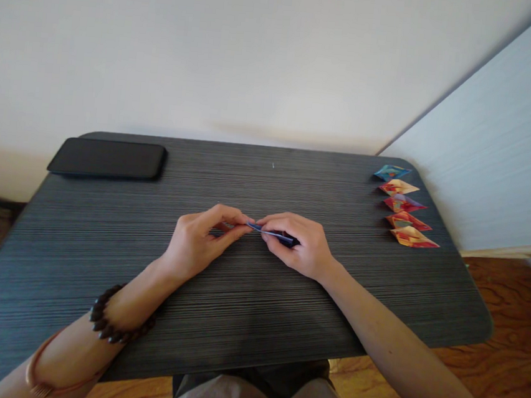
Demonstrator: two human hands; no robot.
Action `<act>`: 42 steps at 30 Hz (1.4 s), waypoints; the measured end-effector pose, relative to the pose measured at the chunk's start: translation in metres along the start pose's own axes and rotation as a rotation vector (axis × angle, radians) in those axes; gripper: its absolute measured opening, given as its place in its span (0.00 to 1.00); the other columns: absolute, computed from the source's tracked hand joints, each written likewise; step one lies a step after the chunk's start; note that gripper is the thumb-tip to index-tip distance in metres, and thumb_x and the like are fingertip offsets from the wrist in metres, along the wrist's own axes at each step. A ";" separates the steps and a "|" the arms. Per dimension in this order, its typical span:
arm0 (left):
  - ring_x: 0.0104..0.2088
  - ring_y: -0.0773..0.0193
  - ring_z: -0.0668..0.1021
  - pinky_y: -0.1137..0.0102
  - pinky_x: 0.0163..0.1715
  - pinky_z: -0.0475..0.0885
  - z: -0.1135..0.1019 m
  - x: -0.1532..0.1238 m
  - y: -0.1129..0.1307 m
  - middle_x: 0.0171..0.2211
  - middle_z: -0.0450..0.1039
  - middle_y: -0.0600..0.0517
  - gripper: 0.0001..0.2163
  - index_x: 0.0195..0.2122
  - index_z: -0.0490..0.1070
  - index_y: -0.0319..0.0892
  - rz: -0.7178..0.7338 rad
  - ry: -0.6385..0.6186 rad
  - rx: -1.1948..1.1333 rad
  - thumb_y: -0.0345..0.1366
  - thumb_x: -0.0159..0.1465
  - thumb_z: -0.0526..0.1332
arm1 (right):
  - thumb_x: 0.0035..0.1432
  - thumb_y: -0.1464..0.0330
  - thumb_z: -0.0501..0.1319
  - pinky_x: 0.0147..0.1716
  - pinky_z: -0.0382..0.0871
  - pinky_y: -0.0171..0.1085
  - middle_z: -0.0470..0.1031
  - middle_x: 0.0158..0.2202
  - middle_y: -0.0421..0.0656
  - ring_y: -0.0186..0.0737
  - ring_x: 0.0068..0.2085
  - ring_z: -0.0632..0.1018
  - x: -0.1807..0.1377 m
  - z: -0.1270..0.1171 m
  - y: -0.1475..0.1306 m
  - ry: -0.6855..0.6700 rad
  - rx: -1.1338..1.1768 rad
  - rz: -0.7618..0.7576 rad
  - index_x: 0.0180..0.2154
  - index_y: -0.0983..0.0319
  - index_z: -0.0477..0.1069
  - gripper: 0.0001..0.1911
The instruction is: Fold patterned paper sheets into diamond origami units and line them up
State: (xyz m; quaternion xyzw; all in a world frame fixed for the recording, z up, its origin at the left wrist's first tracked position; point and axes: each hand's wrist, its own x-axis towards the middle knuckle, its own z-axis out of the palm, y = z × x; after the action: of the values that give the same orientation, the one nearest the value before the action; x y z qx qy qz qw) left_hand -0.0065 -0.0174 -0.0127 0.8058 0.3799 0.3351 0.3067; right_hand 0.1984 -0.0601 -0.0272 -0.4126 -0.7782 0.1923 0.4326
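Between my two hands, over the middle of the table, is a small folded piece of dark blue paper (285,239), seen nearly edge-on. My left hand (203,235) pinches its left tip between thumb and forefinger. Thumb and fingers of my right hand (301,243) close around its right part and cover some of it. How the paper is folded inside the right hand is hidden. A bead bracelet (108,318) is on my left wrist.
Several folded paper boats (403,203) in blue, red and orange stand in a column at the table's right. A black phone-like slab (110,158) lies at the back left. The dark table (237,296) meets a white wall (242,53); a pale panel (509,153) rises on the right.
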 end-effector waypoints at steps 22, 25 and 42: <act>0.34 0.64 0.79 0.70 0.36 0.77 -0.001 0.005 0.001 0.35 0.76 0.51 0.07 0.35 0.72 0.41 -0.142 -0.041 -0.146 0.38 0.59 0.63 | 0.59 0.70 0.58 0.40 0.68 0.39 0.78 0.35 0.41 0.36 0.35 0.76 0.000 0.000 -0.003 -0.003 -0.125 0.052 0.38 0.59 0.70 0.05; 0.33 0.64 0.79 0.70 0.36 0.77 -0.001 0.005 0.002 0.35 0.77 0.51 0.10 0.38 0.72 0.40 -0.188 -0.010 -0.168 0.38 0.57 0.65 | 0.58 0.70 0.58 0.40 0.68 0.37 0.78 0.37 0.41 0.35 0.36 0.76 0.000 0.000 -0.004 0.050 -0.123 0.071 0.40 0.59 0.69 0.07; 0.27 0.66 0.80 0.71 0.32 0.78 0.002 0.005 0.000 0.36 0.79 0.50 0.14 0.42 0.71 0.39 -0.302 -0.066 -0.316 0.40 0.58 0.65 | 0.57 0.69 0.60 0.38 0.69 0.34 0.77 0.38 0.40 0.35 0.37 0.77 -0.001 0.002 -0.002 0.077 -0.050 0.142 0.40 0.59 0.70 0.07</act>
State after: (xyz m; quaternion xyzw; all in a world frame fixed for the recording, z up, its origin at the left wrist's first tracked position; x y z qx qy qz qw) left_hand -0.0026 -0.0136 -0.0124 0.6922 0.4287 0.3144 0.4881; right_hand 0.1960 -0.0623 -0.0279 -0.4845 -0.7343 0.1871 0.4372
